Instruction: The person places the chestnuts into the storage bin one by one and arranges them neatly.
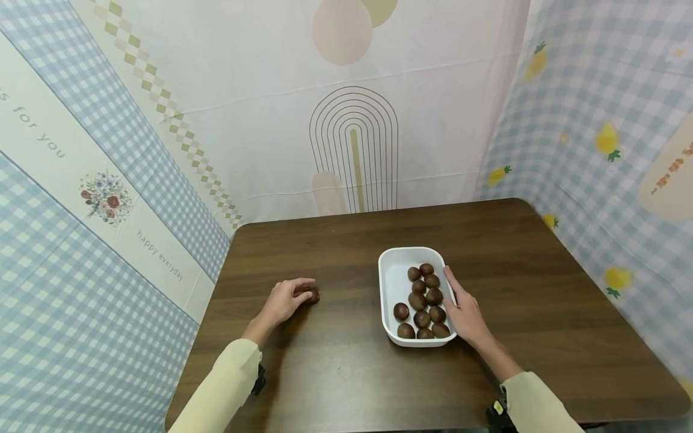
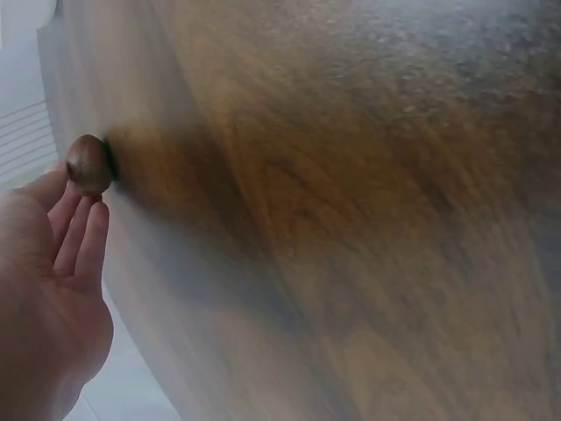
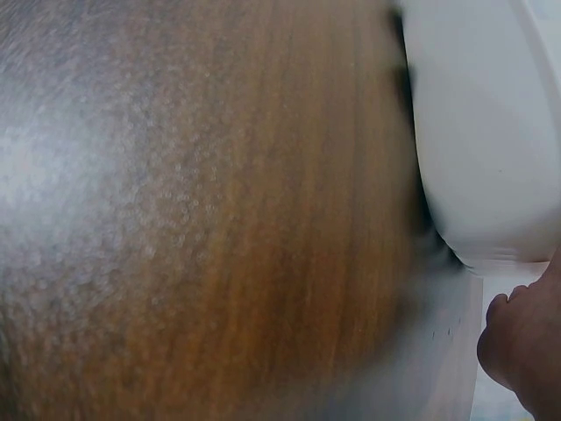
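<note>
My left hand (image 1: 284, 300) is at the left of the table and pinches a smooth, round brown fruit (image 1: 313, 295) between thumb and fingers. In the left wrist view that fruit (image 2: 90, 165) sits at the fingertips, close over the wood. My right hand (image 1: 467, 316) grips the right side of a white rectangular tray (image 1: 393, 276), thumb over the rim. Several similar brown fruits (image 1: 417, 300) lie in the tray, mostly toward its right and near end. The right wrist view shows the tray's outer wall (image 3: 486, 132) and part of the hand (image 3: 521, 338); its fingertips are hidden there.
The dark wooden table (image 1: 335, 385) has rounded corners. A pale printed cloth (image 1: 260, 150) hangs behind it, with blue checked cloth (image 1: 124, 264) along the left side and more on the right. A stretch of table lies between the left hand and the tray.
</note>
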Tool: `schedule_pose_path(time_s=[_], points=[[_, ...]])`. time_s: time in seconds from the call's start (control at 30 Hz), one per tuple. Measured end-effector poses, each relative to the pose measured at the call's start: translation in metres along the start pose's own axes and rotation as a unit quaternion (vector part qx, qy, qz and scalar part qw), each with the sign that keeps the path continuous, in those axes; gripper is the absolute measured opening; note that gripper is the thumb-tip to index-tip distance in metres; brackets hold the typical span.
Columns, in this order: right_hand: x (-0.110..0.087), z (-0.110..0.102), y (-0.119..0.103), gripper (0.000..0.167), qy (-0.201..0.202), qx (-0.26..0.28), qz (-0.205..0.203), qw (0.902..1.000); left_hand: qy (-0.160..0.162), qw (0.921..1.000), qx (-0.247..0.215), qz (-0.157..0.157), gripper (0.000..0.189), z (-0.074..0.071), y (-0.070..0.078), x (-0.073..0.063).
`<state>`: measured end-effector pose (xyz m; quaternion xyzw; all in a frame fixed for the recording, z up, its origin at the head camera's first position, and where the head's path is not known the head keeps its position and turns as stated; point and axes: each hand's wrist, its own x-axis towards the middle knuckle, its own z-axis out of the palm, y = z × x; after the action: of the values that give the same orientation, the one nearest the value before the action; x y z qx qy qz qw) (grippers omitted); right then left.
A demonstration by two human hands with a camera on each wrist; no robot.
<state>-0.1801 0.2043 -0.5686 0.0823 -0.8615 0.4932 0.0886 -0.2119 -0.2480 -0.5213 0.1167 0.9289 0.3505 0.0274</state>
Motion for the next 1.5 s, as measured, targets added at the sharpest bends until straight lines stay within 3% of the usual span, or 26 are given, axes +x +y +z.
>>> schedule_pose_path(time_s=[0.53, 0.87, 1.2, 1.5], points=[[0.001, 0.0, 0.003, 0.072, -0.003, 0.002, 0.005, 1.0, -0.009, 0.9997, 0.024, -0.004, 0.034, 0.003, -0.003, -0.001], [0.0, -0.001, 0.001, 0.072, 0.002, 0.003, 0.001, 1.0, -0.034, 0.9987, 0.034, 0.016, 0.032, 0.0, 0.006, 0.009], [0.0, 0.0, 0.002, 0.071, 0.001, 0.006, 0.001, 1.0, -0.073, 0.9969, 0.014, 0.027, 0.035, 0.001, 0.029, 0.027], [-0.001, -0.001, -0.002, 0.071, 0.005, 0.011, -0.004, 0.9999, -0.087, 0.9953, -0.012, 0.04, 0.039, 0.002, 0.055, 0.046]])
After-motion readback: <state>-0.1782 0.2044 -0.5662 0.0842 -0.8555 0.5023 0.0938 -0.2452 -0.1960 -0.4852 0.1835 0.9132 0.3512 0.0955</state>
